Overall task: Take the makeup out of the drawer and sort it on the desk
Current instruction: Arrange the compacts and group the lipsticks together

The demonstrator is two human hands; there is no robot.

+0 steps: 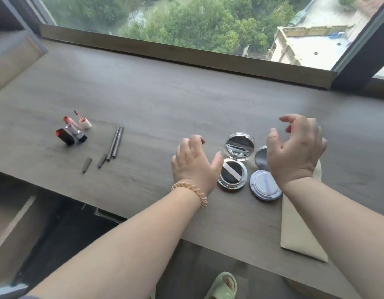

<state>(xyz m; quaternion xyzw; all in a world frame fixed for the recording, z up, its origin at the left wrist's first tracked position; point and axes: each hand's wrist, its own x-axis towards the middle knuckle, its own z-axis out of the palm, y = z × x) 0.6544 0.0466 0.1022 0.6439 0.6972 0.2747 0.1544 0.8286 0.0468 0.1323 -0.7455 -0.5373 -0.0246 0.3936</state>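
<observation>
- While both hands hover over the worktop (186,93), neither holds anything: the left hand (195,162) is lowered with loosely bent fingers, and the right hand (296,152) is raised with fingers relaxed and apart.
- Open compact (233,173): between the hands, mirror lid tipped back, dark puff in its base, just beside the left thumb.
- Pale blue compact (265,185): right of the first, partly under the right wrist.
- Lipsticks (72,131): grouped far left, uncapped.
- Pencils (115,143): two lying side by side, with two loose caps (87,165) nearer the edge.
- Beige pouch (298,229): flat under the right forearm.
- Drawer (10,234): open, lower left.
</observation>
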